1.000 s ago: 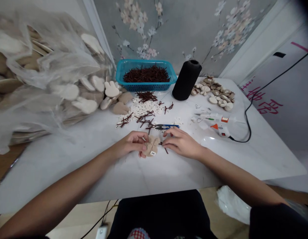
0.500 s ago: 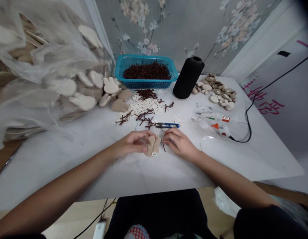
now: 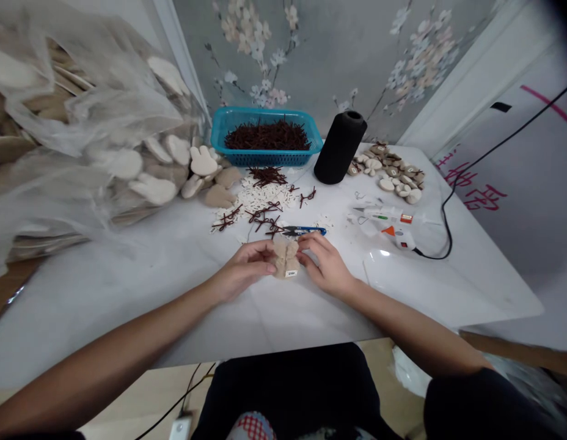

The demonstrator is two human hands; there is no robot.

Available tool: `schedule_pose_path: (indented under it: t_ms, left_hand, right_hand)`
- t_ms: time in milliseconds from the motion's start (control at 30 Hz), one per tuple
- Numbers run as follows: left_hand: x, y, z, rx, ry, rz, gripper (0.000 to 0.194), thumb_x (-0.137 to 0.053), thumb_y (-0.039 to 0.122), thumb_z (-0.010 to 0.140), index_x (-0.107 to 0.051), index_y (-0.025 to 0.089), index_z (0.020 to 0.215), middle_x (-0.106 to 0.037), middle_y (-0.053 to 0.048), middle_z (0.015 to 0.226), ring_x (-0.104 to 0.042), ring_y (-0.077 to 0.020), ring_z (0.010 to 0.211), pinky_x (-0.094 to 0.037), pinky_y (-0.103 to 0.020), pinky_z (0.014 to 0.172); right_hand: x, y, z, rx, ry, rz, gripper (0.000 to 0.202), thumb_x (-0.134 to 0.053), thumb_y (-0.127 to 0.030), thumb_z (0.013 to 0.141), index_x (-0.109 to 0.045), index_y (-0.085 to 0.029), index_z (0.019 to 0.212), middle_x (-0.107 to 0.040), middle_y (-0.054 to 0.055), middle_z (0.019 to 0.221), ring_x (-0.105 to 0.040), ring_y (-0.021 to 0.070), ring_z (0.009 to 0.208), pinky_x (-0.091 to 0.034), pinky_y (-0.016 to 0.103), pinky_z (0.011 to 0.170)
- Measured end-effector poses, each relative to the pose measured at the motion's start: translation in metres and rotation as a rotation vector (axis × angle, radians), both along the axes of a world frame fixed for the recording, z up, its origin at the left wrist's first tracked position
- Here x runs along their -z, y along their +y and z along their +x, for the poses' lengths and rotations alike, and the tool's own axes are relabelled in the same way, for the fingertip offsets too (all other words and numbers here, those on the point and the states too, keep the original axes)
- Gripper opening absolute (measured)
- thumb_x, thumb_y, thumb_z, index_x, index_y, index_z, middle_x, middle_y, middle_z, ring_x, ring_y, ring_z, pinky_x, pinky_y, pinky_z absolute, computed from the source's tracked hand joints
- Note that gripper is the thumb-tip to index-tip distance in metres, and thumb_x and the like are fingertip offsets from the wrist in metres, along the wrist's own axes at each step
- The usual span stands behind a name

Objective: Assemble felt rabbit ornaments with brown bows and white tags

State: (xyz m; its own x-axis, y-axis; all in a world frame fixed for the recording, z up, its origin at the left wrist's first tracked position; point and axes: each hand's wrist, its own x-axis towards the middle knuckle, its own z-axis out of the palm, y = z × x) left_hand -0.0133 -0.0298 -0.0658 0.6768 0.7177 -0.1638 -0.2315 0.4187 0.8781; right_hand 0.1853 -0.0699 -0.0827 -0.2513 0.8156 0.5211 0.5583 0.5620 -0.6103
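A small beige bunny-shaped fabric piece [image 3: 283, 264] with a white printed label [image 3: 291, 273] is held up just above the table, in front of me. My left hand [image 3: 249, 266] grips its left side, thumb in front and fingers behind. At its right edge, the curled fingers of my right hand [image 3: 324, 263] close on it; whether they also hold something small is hidden. Just beyond lie blue-handled thread snips [image 3: 305, 231]. Dark brown cord bows [image 3: 265, 214] and a heap of small white labels [image 3: 253, 195] are spread behind them.
A blue basket [image 3: 267, 160] of brown bows stands at the back beside a black thread cone [image 3: 341, 146]. Plastic bags [image 3: 104, 110] of bunny pieces fill the left. At right are a pile of bunny pieces [image 3: 400, 174] and a white glue gun [image 3: 405, 239] with a black cord.
The bunny piece has been raised and turned more upright, its label now facing me. My right hand has come against its right edge. The brown strand below my right fingers no longer shows.
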Motion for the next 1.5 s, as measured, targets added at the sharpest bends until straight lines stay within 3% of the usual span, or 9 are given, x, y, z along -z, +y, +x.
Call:
schedule_pose_path:
  t_ms: [133,267,400,567,767,1000,1200,1367,1500]
  left_hand:
    - [0.002,0.004,0.000,-0.134,0.032,0.047,0.018,-0.075,0.016,0.059,-0.066,0.014,0.075,-0.063,0.000,0.069,-0.057,-0.0114,0.067,-0.042,-0.020,0.063]
    - [-0.001,0.016,-0.002,-0.334,-0.033,-0.014,0.022,-0.070,0.012,0.059,-0.068,0.016,0.081,-0.068,-0.002,0.082,-0.062,-0.0164,0.083,-0.047,-0.025,0.077]
    - [-0.004,0.018,-0.003,-0.229,-0.071,-0.174,0.028,-0.066,0.012,0.061,-0.069,0.013,0.089,-0.070,-0.006,0.088,-0.064,-0.0200,0.087,-0.049,-0.032,0.085]
    - [-0.003,0.010,-0.001,-0.035,-0.050,-0.294,0.027,-0.066,0.010,0.062,-0.071,0.010,0.089,-0.071,-0.010,0.091,-0.066,-0.0188,0.087,-0.049,-0.028,0.087]
    - [0.000,0.011,0.001,0.018,-0.051,-0.372,0.032,-0.069,0.011,0.065,-0.071,0.007,0.096,-0.072,-0.012,0.098,-0.066,-0.0207,0.095,-0.048,-0.030,0.095]
    - [0.003,0.007,0.005,-0.052,0.008,-0.370,0.017,-0.073,0.005,0.065,-0.072,0.005,0.082,-0.074,-0.012,0.088,-0.069,-0.0171,0.084,-0.052,-0.025,0.089]
    - [0.004,0.012,0.003,-0.171,-0.038,-0.372,0.014,-0.069,0.000,0.063,-0.072,0.006,0.076,-0.074,-0.010,0.081,-0.070,-0.0173,0.079,-0.056,-0.024,0.082]
    - [-0.005,0.021,-0.005,-0.263,-0.118,-0.350,0.018,-0.059,0.000,0.066,-0.072,0.008,0.075,-0.074,-0.010,0.087,-0.069,-0.0192,0.083,-0.059,-0.026,0.075]
    - [-0.011,0.026,-0.011,-0.254,-0.153,-0.295,0.020,-0.059,0.004,0.064,-0.073,0.011,0.076,-0.074,-0.007,0.081,-0.069,-0.0157,0.074,-0.059,-0.022,0.070]
  right_hand:
    - [0.001,-0.001,0.001,-0.006,0.054,-0.029,0.007,-0.046,-0.021,0.093,-0.053,-0.023,0.092,-0.059,0.007,0.093,-0.057,0.0194,0.095,-0.049,0.036,0.084]
    - [0.003,0.000,0.004,0.018,0.097,-0.039,0.005,-0.048,-0.024,0.093,-0.053,-0.023,0.091,-0.060,0.006,0.094,-0.057,0.0196,0.098,-0.049,0.037,0.086]
    - [0.003,0.001,0.006,0.043,0.111,-0.042,0.005,-0.049,-0.024,0.092,-0.054,-0.023,0.090,-0.061,0.006,0.093,-0.058,0.0199,0.098,-0.049,0.037,0.084]
    - [0.002,0.001,0.006,0.051,0.123,-0.045,0.006,-0.049,-0.021,0.092,-0.054,-0.023,0.089,-0.059,0.006,0.094,-0.058,0.0188,0.095,-0.049,0.036,0.083]
    - [0.002,0.002,0.005,0.025,0.112,-0.044,0.008,-0.047,-0.020,0.092,-0.054,-0.022,0.090,-0.059,0.007,0.095,-0.057,0.0189,0.097,-0.049,0.036,0.085]
    - [0.005,0.003,0.003,-0.007,0.047,-0.023,0.010,-0.044,-0.015,0.090,-0.052,-0.021,0.091,-0.058,0.008,0.096,-0.056,0.0199,0.096,-0.050,0.036,0.084]
    - [0.004,0.004,0.003,0.002,0.047,-0.023,0.006,-0.047,-0.021,0.092,-0.053,-0.022,0.089,-0.059,0.007,0.095,-0.057,0.0193,0.093,-0.049,0.035,0.084]
    - [0.006,0.006,0.012,0.055,0.100,-0.044,0.006,-0.051,-0.024,0.091,-0.056,-0.022,0.087,-0.061,0.006,0.091,-0.058,0.0194,0.094,-0.048,0.036,0.085]
    - [0.009,0.007,0.017,0.078,0.059,-0.064,0.006,-0.053,-0.022,0.090,-0.057,-0.022,0.086,-0.062,0.006,0.092,-0.058,0.0201,0.094,-0.048,0.037,0.086]
